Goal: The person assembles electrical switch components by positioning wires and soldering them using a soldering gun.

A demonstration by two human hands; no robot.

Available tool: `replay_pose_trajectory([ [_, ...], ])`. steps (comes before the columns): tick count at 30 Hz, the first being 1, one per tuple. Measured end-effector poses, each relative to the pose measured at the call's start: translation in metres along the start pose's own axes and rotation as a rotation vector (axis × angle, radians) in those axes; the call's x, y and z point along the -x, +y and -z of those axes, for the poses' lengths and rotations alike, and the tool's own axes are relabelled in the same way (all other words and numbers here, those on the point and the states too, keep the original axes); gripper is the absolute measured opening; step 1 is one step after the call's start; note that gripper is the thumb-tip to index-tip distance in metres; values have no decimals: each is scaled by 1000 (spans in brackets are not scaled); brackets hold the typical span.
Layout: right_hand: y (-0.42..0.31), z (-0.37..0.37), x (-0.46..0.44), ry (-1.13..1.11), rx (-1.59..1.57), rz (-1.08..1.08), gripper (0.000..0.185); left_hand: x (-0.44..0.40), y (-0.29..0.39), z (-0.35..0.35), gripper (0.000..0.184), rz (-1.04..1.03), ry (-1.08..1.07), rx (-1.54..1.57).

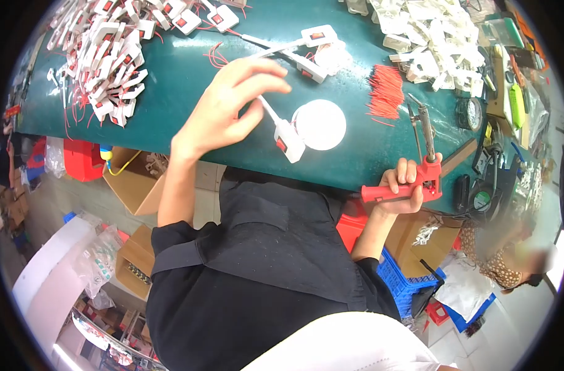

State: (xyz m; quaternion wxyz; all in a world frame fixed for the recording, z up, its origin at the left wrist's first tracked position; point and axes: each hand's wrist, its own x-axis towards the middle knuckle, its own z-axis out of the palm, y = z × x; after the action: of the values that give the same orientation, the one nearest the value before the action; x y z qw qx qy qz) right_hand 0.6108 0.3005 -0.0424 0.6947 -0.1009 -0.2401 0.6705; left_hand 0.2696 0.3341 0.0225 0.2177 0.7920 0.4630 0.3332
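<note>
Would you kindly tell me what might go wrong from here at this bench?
The right hand grips a red-handled tool, apparently a soldering gun; its tip points up near the bundle of red wires and, if hot, might scorch them.

The left hand is close to a white switch piece, which a careless move could knock.

The heaped switch pieces have loose leads that may snag.
</note>
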Motion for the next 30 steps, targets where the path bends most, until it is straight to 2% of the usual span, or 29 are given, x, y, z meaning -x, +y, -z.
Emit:
replay_pose_trajectory([
  [4,0,-2,-2,11,12,-13,75,10,-27,-11,27,-94,-261,-128],
  [5,0,-2,-1,18,25,-12,75,10,-28,-11,23,-72,-261,-9],
  [6,0,-3,-1,16,31,-10,75,9,-31,-9,23,-76,-262,-26],
  [9,0,-4,0,16,22,-2,75,-14,-24,-5,18,-88,-29,154],
  [10,0,-3,0,1,14,3,75,-25,-18,-3,17,-58,-40,192],
  [13,-1,-4,0,33,15,7,75,-41,-22,-18,22,-147,-54,175],
  [16,-1,-7,0,-10,20,-3,72,-47,-19,-17,23,-178,-178,255],
  [17,-1,-6,0,-2,15,2,72,-43,-12,-16,22,7,-198,505],
  [18,-1,-6,-1,-7,12,6,72,-44,-9,-14,22,2,-197,500],
  [20,-1,-5,0,53,15,24,76,-48,-5,-13,23,9,41,508],
  [22,-1,-4,0,49,11,23,76,-56,-24,-3,27,28,69,181],
  [24,-1,-4,0,42,4,21,77,-62,-48,-5,27,55,127,-27],
  [25,-1,-4,0,40,6,20,77,-62,-58,-5,27,139,85,-87],
  [26,-1,-4,0,37,7,19,77,-61,-70,-8,27,134,88,-94],
  [28,-1,-5,1,15,-5,21,74,-64,-83,-9,23,-4,42,-329],
  [30,0,-6,0,0,-10,18,72,-77,-87,-5,29,-22,47,-356],
])
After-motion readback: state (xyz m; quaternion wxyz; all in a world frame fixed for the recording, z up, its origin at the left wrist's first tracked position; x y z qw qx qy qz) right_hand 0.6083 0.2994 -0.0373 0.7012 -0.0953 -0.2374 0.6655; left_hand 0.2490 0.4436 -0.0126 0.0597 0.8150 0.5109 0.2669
